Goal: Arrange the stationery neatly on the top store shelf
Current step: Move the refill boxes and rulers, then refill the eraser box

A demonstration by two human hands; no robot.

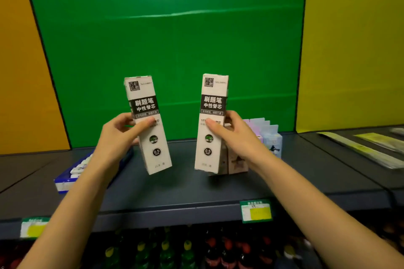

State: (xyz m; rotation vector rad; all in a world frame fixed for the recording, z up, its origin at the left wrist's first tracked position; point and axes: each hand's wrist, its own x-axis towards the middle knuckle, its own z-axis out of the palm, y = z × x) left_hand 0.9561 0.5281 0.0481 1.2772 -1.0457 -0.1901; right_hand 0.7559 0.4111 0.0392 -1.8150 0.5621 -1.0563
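Gripping a box apiece, the left hand [119,135] is holding the left refill box [143,98] tilted, the right hand [231,135] the right refill box [213,98] near upright, both low over the top shelf [175,190].

Single wide-angle view from a head-worn camera, right up at the store shelving. Faces forward and a bit down, square onto the flat green back panel [170,39]. Close in: dark grey metal top shelf [175,190] across mid-frame, left hand [119,135] and right hand [235,135] reaching in from below, blurry drink bottles [166,251] along the bottom edge.
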